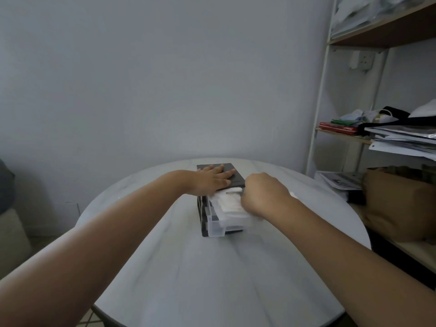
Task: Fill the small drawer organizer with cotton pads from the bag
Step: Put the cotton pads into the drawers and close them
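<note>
A small dark grey drawer organizer (232,178) stands in the middle of the round white table (212,267). Its clear top drawer (218,226) is pulled out toward me and holds white cotton pads (227,200). My left hand (212,179) lies flat on the organizer's top with straight fingers. My right hand (264,192) is curled over the open drawer, its fingers down among the pads; whether they grip any is hidden. A bit of white shows behind the right wrist, perhaps the bag; I cannot tell.
A white-framed shelf unit (368,138) with papers, books and a brown paper bag (398,204) stands close on the right of the table. A plain wall is behind. A cushioned seat (11,232) sits at the left edge.
</note>
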